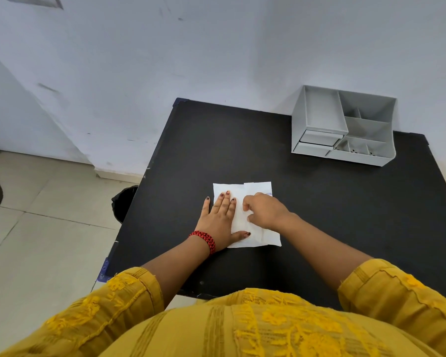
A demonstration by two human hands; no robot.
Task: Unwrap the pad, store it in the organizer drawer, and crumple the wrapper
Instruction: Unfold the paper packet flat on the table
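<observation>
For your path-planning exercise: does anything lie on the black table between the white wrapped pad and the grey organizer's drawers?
Nothing visible does. Bare black table separates the white wrapped pad from the grey plastic organizer; its two drawers look shut.

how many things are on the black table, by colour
white: 1, the wrapped pad, lying flat under the left hand and right hand
grey: 1, the organizer at the far right, both drawers closed
total: 2
</observation>
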